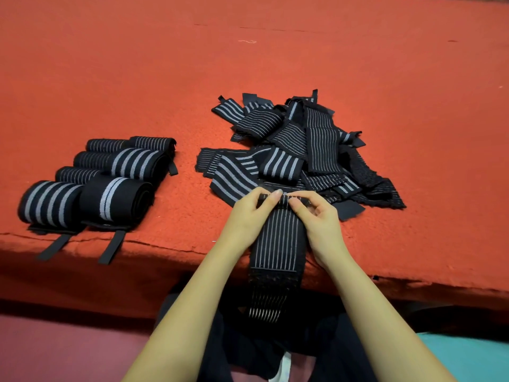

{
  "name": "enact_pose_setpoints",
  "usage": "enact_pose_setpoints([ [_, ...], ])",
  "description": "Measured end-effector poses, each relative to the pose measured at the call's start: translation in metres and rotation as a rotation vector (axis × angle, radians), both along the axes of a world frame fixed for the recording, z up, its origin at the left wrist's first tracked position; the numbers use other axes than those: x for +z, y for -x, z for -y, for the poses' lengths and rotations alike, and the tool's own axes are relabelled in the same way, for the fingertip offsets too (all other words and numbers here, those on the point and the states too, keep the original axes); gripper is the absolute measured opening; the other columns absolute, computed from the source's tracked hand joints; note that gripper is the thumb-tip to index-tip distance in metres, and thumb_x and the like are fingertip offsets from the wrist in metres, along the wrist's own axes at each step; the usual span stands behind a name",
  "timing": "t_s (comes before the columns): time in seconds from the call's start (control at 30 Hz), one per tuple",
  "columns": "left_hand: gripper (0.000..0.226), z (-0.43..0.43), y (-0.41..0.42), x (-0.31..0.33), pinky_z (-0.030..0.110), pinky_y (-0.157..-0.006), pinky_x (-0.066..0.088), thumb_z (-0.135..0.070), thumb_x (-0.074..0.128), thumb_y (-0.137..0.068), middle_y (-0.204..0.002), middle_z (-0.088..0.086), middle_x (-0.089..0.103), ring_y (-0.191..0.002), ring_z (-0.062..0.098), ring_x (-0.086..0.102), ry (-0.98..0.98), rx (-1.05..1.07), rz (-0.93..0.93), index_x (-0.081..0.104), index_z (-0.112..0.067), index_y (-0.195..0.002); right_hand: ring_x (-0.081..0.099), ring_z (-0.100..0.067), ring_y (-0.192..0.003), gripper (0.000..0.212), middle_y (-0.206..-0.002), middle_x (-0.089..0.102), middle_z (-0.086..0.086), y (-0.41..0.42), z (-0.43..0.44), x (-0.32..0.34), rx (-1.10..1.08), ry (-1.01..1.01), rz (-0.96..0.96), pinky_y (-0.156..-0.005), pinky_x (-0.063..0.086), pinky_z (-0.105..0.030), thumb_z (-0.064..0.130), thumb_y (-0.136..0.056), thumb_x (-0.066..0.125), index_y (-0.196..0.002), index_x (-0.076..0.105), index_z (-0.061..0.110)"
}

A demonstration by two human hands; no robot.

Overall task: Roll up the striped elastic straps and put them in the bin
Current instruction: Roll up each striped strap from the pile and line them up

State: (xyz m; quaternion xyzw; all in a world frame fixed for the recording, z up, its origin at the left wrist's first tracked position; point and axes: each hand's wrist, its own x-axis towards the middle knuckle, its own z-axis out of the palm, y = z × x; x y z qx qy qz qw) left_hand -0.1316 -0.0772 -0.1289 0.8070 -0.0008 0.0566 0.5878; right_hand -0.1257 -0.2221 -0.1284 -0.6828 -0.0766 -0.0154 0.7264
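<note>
A counter [275,64] covered in coarse red felt fills most of the view, and its near edge is frayed and cracked. Below it are a pinkish floor [55,348] at the left and a teal surface [473,359] at the right.

Seven rolled striped straps [110,166] lie packed together on the counter's left side. Two black tabs [55,246] from the front pair hang over the edge. At centre right is a loose pile of unrolled straps [303,144], too tangled to count.

One thin-striped strap [278,238] lies just in front of the pile and drapes over the counter edge toward the person's lap. The left hand [248,213] and right hand [319,219] both pinch its far end with curled fingers.
</note>
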Motion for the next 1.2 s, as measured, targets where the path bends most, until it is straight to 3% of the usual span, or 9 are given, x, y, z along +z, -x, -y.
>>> enact_pose_setpoints([
  [0.23, 0.007, -0.0075, 0.0, -0.0026, 0.023, -0.081, 0.044, -0.026, 0.063, -0.09, -0.088, -0.008, 0.062, -0.084, 0.004, 0.056, 0.173, -0.092, 0.069, 0.062, -0.019, -0.091, 0.066, -0.009, -0.084, 0.013, -0.091, 0.07, -0.006, -0.0003, 0.0005, -0.0012, 0.047, -0.083, -0.085, -0.076, 0.052, -0.02, 0.006, -0.089, 0.063, -0.102, 0.065, 0.009],
  [0.37, 0.013, -0.0075, 0.0021, 0.0, 0.016, -0.084, 0.047, -0.009, 0.066, -0.089, -0.1, -0.006, 0.065, -0.092, 0.001, 0.06, 0.21, -0.091, 0.075, 0.062, -0.015, -0.1, 0.064, -0.011, -0.091, 0.021, -0.097, 0.069, -0.003, -0.0028, 0.0023, -0.0044, 0.059, -0.03, -0.074, -0.085, 0.052, -0.028, 0.001, -0.088, 0.064, -0.1, 0.065, 0.018],
  [0.53, 0.016, -0.0036, 0.0025, 0.0031, 0.013, -0.078, 0.045, -0.023, 0.061, -0.093, -0.094, -0.007, 0.065, -0.083, -0.005, 0.059, 0.226, -0.062, 0.024, 0.065, -0.011, -0.103, 0.062, -0.015, -0.1, 0.023, -0.11, 0.065, -0.009, -0.0024, 0.0053, -0.0054, 0.067, -0.046, -0.025, -0.093, 0.05, -0.032, 0.005, -0.084, 0.068, -0.102, 0.063, 0.02],
  [0.7, 0.008, -0.0075, 0.0016, -0.0013, 0.023, -0.089, 0.047, -0.014, 0.064, -0.091, -0.095, -0.008, 0.068, -0.094, 0.005, 0.061, 0.226, -0.058, 0.116, 0.067, -0.018, -0.096, 0.068, -0.012, -0.084, 0.018, -0.09, 0.072, -0.003, -0.0002, 0.0006, -0.0013, 0.073, -0.163, -0.117, -0.074, 0.053, -0.023, 0.003, -0.09, 0.061, -0.106, 0.06, 0.01],
  [0.8, 0.013, -0.0089, 0.0021, -0.0037, 0.029, -0.095, 0.047, -0.013, 0.065, -0.088, -0.097, -0.011, 0.069, -0.1, 0.01, 0.062, 0.188, -0.071, 0.161, 0.068, -0.023, -0.096, 0.067, -0.012, -0.082, 0.012, -0.087, 0.072, -0.003, 0.0, -0.0003, -0.0012, 0.088, -0.099, -0.108, -0.074, 0.053, -0.023, 0.009, -0.091, 0.06, -0.103, 0.064, 0.007],
  [0.9, 0.017, -0.0086, 0.0021, -0.0023, 0.023, -0.092, 0.044, -0.009, 0.065, -0.089, -0.096, -0.016, 0.067, -0.099, 0.005, 0.061, 0.161, -0.068, 0.182, 0.067, -0.024, -0.095, 0.064, -0.009, -0.085, 0.013, -0.088, 0.07, 0.003, -0.0006, -0.0002, -0.0023, 0.071, -0.045, -0.036, -0.079, 0.05, -0.022, 0.004, -0.091, 0.06, -0.094, 0.065, 0.015],
  [1.0, 0.008, -0.0053, 0.0029, 0.0, 0.02, -0.087, 0.042, -0.022, 0.057, -0.096, -0.09, -0.019, 0.064, -0.092, 0.0, 0.058, 0.089, -0.06, 0.157, 0.064, -0.024, -0.093, 0.062, -0.007, -0.09, 0.019, -0.093, 0.068, 0.004, -0.0008, 0.0022, -0.0025, 0.051, 0.006, 0.032, -0.085, 0.047, -0.021, 0.0, -0.089, 0.06, -0.094, 0.065, 0.018],
  [1.07, 0.016, -0.0034, 0.0039, -0.0001, 0.023, -0.085, 0.042, -0.03, 0.052, -0.098, -0.086, -0.016, 0.063, -0.088, 0.0, 0.057, 0.051, -0.039, 0.119, 0.063, -0.023, -0.09, 0.062, -0.008, -0.093, 0.02, -0.097, 0.068, 0.002, 0.0002, 0.003, -0.0023, 0.061, 0.019, 0.049, -0.086, 0.046, -0.019, -0.001, -0.089, 0.06, -0.095, 0.065, 0.017],
  [1.2, 0.011, -0.0047, 0.0029, -0.0024, 0.025, -0.089, 0.044, -0.033, 0.055, -0.095, -0.091, -0.014, 0.066, -0.094, 0.005, 0.06, 0.026, -0.045, 0.132, 0.064, -0.028, -0.091, 0.061, -0.004, -0.092, 0.017, -0.098, 0.066, 0.002, 0.0012, 0.0014, -0.001, 0.057, 0.027, 0.054, -0.084, 0.046, -0.017, 0.002, -0.09, 0.061, -0.096, 0.063, 0.018],
])
